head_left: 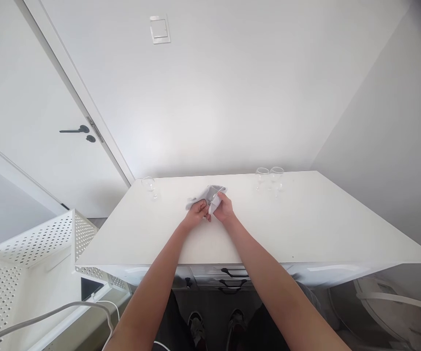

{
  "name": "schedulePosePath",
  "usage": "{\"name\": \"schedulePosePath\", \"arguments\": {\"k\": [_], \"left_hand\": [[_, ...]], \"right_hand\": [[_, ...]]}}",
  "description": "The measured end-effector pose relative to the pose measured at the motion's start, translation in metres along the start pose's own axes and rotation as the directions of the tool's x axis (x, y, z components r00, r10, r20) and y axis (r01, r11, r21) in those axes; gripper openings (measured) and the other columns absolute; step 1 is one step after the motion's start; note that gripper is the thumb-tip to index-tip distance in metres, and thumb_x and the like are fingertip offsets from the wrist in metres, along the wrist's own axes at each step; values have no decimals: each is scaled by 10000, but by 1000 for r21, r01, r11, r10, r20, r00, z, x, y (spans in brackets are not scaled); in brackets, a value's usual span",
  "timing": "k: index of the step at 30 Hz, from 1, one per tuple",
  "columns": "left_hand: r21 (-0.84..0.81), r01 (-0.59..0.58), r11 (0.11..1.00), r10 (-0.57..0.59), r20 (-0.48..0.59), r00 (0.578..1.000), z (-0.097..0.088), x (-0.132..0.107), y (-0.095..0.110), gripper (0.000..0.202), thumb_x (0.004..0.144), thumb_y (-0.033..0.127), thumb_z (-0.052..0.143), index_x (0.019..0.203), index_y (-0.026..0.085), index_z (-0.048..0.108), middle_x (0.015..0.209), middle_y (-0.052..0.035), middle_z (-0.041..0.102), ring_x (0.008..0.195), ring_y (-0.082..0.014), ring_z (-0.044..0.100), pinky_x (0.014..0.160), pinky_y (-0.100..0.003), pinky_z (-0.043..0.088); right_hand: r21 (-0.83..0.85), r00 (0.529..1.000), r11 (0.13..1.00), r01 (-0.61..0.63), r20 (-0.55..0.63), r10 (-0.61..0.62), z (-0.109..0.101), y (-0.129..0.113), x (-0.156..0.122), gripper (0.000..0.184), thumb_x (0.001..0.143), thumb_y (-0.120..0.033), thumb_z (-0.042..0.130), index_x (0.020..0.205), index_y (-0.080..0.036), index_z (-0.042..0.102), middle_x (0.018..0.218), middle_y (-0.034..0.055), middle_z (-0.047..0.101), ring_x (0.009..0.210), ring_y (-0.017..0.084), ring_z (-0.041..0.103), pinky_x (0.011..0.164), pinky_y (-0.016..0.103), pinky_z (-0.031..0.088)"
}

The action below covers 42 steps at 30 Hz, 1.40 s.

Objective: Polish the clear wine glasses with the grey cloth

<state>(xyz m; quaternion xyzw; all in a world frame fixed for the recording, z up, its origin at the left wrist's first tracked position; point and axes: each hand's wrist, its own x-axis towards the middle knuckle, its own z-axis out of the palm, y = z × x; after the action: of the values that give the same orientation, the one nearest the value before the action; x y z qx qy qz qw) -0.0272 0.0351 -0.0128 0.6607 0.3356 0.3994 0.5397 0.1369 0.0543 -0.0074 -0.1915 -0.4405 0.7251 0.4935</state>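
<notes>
Near the middle of the white cabinet top, a light grey cloth [193, 200] is bunched around a clear wine glass [213, 196], which is tilted and partly covered. My left hand [197, 212] is closed at the lower end of the glass, fingers pinched around what looks like its stem; the exact grip is partly hidden. On the other side, my right hand [224, 207] is closed on the cloth against the bowl, thumb on top. Both hands are close together, just above the surface.
One wine glass [148, 184] stands at the back left of the cabinet top [305, 224]. Two more, a nearer one [277, 178] and its neighbour [262, 177], stand at the back right. A white perforated rack [49, 239] and a cable [60, 307] are at lower left.
</notes>
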Motion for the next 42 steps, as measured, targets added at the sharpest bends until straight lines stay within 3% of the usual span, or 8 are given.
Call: {"name": "schedulePosePath", "arguments": {"k": [8, 12, 16, 19, 26, 33, 38, 42], "left_hand": [[98, -14, 995, 32, -191, 981, -1, 2, -7, 264, 901, 451, 651, 879, 201, 569, 733, -60, 708, 692, -209, 676, 611, -324, 470], [172, -49, 984, 91, -246, 965, -4, 5, -6, 279, 865, 449, 709, 916, 189, 623, 834, -74, 714, 767, -219, 680, 692, -357, 538], [273, -123, 954, 255, -528, 810, -12, 5, -5, 244, 905, 441, 680, 919, 215, 587, 920, -55, 677, 895, -208, 650, 810, -355, 513], [148, -140, 979, 203, -654, 729, -15, 4, -3, 251, 954, 481, 618, 1002, 238, 571, 1106, -74, 684, 1075, -219, 638, 857, -345, 495], [-302, -106, 947, -10, -360, 933, -11, -1, 12, 582, 929, 655, 612, 1290, 201, 649, 1264, -143, 707, 1116, -293, 687, 968, -428, 522], [-240, -117, 964, 26, -354, 935, -16, -4, 17, 626, 925, 643, 644, 1376, 210, 657, 1455, -151, 613, 1287, -317, 616, 1039, -409, 515], [-248, -148, 957, 46, -374, 926, -13, -1, 11, 615, 884, 585, 731, 1376, 228, 645, 1438, -148, 633, 1311, -313, 610, 1072, -414, 502], [-216, -13, 976, -55, -308, 950, -11, 3, 2, 604, 846, 568, 769, 1335, 226, 674, 1170, -115, 745, 1022, -255, 709, 916, -382, 545]], "right_hand": [[-218, 968, 966, 138, -177, -178, 25, 7, 7, 437, 747, -528, 850, 892, -222, 575, 646, -2, 644, 464, 136, 529, 344, 243, 326], [-246, 897, 954, 170, -362, -254, 20, 9, 12, 457, 654, -405, 915, 967, -218, 639, 811, 16, 710, 681, 172, 640, 558, 286, 509], [-182, 820, 960, 212, -501, -276, 7, 9, 18, 460, 715, -507, 857, 1014, -201, 686, 1005, 73, 748, 936, 231, 684, 773, 346, 558], [-99, 907, 990, 101, -399, -132, 6, 11, 17, 507, 716, -593, 849, 968, -183, 690, 956, 83, 740, 916, 237, 680, 757, 334, 540], [-85, 975, 973, -217, 31, 220, 22, 8, 1, 560, 705, -590, 903, 1027, -175, 707, 999, 105, 748, 920, 241, 686, 766, 327, 533], [-116, 982, 979, -168, 71, 177, 23, 3, 1, 500, 700, -510, 927, 1017, -182, 722, 967, 83, 750, 929, 245, 694, 777, 332, 536], [-119, 994, 993, -25, -109, 12, 23, 6, 9, 525, 708, -478, 898, 1099, -211, 672, 998, 73, 740, 954, 252, 683, 797, 352, 553], [-246, 893, 958, 144, -384, -233, 11, 10, 17, 639, 729, -460, 832, 1262, -256, 546, 1110, 51, 684, 981, 213, 636, 810, 330, 557]]}}
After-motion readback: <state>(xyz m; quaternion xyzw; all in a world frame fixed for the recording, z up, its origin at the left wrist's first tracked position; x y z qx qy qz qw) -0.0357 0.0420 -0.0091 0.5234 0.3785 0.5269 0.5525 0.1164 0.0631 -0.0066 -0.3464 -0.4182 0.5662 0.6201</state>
